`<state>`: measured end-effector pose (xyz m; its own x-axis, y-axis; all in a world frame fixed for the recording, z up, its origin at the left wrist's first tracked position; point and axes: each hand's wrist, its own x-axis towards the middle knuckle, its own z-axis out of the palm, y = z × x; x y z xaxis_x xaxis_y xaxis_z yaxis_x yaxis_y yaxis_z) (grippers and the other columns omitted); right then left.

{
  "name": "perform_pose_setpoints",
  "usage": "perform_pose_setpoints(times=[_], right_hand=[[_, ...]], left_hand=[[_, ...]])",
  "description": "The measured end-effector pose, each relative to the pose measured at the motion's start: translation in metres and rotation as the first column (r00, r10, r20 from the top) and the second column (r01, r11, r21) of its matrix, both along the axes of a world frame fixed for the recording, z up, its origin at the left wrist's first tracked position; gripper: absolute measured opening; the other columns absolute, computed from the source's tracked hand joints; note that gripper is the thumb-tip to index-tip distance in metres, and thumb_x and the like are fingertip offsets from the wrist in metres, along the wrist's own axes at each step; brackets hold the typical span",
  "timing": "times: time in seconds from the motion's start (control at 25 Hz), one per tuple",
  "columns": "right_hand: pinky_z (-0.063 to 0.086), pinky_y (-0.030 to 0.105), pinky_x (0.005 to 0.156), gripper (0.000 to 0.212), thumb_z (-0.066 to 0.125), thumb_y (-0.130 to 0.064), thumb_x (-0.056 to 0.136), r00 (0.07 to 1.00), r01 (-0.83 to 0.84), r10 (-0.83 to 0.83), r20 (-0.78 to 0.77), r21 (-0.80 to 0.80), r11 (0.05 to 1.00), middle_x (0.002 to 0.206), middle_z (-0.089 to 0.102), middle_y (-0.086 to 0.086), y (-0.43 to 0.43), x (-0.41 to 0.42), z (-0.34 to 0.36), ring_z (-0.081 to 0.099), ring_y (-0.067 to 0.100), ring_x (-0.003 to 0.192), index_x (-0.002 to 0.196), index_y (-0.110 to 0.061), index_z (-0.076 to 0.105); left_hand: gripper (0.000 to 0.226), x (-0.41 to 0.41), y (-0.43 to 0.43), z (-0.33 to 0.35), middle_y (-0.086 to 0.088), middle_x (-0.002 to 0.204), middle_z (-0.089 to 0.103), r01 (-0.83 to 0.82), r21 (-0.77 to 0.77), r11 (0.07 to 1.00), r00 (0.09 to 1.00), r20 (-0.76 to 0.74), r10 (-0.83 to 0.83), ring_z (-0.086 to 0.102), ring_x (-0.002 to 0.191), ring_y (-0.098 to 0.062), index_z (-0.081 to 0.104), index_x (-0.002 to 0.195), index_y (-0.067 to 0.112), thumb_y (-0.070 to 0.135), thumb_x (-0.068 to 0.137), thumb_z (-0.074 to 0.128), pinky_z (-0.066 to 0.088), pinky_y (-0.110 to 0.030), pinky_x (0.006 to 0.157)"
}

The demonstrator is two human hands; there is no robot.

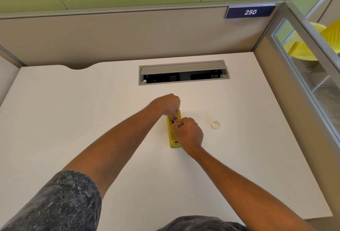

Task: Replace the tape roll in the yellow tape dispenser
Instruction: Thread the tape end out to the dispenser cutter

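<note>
A yellow tape dispenser (pixel 171 138) stands on the white desk (pixel 92 120), long axis pointing away from me. My left hand (pixel 168 104) is closed over its far end, fingers pinching down into the middle. My right hand (pixel 188 134) covers its near right side, fingers curled and meeting the left fingertips at the dark opening in the dispenser. What the fingertips pinch is hidden. A small whitish tape roll (pixel 215 125) lies flat on the desk, to the right of the dispenser and apart from both hands.
An open grey cable hatch (pixel 184 73) is sunk into the desk behind the dispenser. Beige partition walls close the back and right sides, with a blue sign reading 250 (pixel 250 12). Yellow chairs (pixel 312 41) show through the glass at right.
</note>
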<state>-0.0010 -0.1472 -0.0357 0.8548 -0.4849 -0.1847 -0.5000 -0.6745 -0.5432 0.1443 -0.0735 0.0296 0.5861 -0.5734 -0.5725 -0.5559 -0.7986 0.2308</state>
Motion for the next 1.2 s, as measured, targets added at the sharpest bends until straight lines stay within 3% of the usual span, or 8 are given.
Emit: perform_pose_setpoints(times=[0.16, 0.36, 0.48, 0.76, 0.92, 1.2], right_hand=[[0.060, 0.037, 0.067, 0.028, 0.062, -0.052, 0.096, 1.000, -0.002, 0.001, 0.019, 0.005, 1.000, 0.088, 0.068, -0.008, -0.001, 0.000, -0.003, 0.067, 0.017, 0.071, 0.082, -0.028, 0.068], [0.059, 0.036, 0.067, 0.026, 0.064, -0.053, 0.095, 1.000, -0.007, 0.006, 0.028, 0.025, 1.000, 0.087, 0.067, -0.011, -0.002, 0.000, -0.005, 0.067, 0.016, 0.071, 0.079, -0.033, 0.063], [0.059, 0.036, 0.067, 0.026, 0.064, -0.053, 0.094, 1.000, -0.007, 0.006, 0.030, 0.030, 1.000, 0.087, 0.066, -0.011, -0.002, 0.000, -0.006, 0.066, 0.014, 0.070, 0.079, -0.032, 0.065], [0.058, 0.036, 0.066, 0.027, 0.064, -0.053, 0.094, 1.000, -0.013, 0.013, 0.021, 0.020, 1.000, 0.087, 0.065, -0.010, -0.003, 0.000, -0.006, 0.066, 0.017, 0.071, 0.081, -0.030, 0.065], [0.060, 0.038, 0.068, 0.027, 0.064, -0.053, 0.095, 1.000, -0.007, 0.006, 0.021, 0.028, 1.000, 0.087, 0.065, -0.009, -0.003, 0.000, -0.007, 0.066, 0.017, 0.073, 0.081, -0.029, 0.066], [0.059, 0.037, 0.068, 0.028, 0.065, -0.053, 0.096, 1.000, -0.002, 0.001, 0.030, 0.033, 0.999, 0.088, 0.066, -0.009, -0.003, -0.001, -0.005, 0.066, 0.017, 0.074, 0.082, -0.028, 0.068]], left_hand=[[0.029, -0.002, -0.002, 0.002, 0.007, 0.069, 0.061, 0.043, 0.012, 0.999, 0.999, 0.019, -0.044, 0.065, 0.079, -0.015, 0.086, 0.102, 0.008, 0.033, 0.087, 0.091, 0.046, -0.026, 0.067], [0.022, 0.001, 0.002, 0.002, 0.007, 0.064, 0.059, 0.036, 0.004, 0.999, 0.999, 0.018, -0.036, 0.055, 0.063, -0.011, 0.077, 0.076, 0.015, 0.028, 0.089, 0.088, 0.039, -0.022, 0.057], [0.018, 0.000, 0.004, 0.000, 0.007, 0.065, 0.059, 0.015, -0.001, 1.000, 1.000, 0.022, -0.015, 0.056, 0.064, -0.012, 0.078, 0.079, 0.012, 0.024, 0.091, 0.085, 0.040, -0.023, 0.059], [0.038, -0.002, 0.003, -0.002, 0.006, 0.063, 0.059, 0.052, 0.004, 0.999, 0.998, 0.025, -0.052, 0.054, 0.060, -0.012, 0.063, 0.062, 0.021, 0.034, 0.088, 0.089, 0.038, -0.022, 0.056], [0.023, -0.001, 0.007, -0.004, 0.007, 0.065, 0.062, 0.047, -0.013, 0.999, 0.999, 0.020, -0.047, 0.057, 0.063, -0.011, 0.077, 0.077, 0.016, 0.032, 0.089, 0.088, 0.039, -0.022, 0.057], [0.023, -0.002, 0.012, -0.008, -0.003, 0.085, 0.080, 0.030, -0.043, 0.999, 0.999, 0.014, -0.030, 0.065, 0.071, -0.013, 0.087, 0.092, 0.011, 0.033, 0.090, 0.086, 0.045, -0.024, 0.062]])
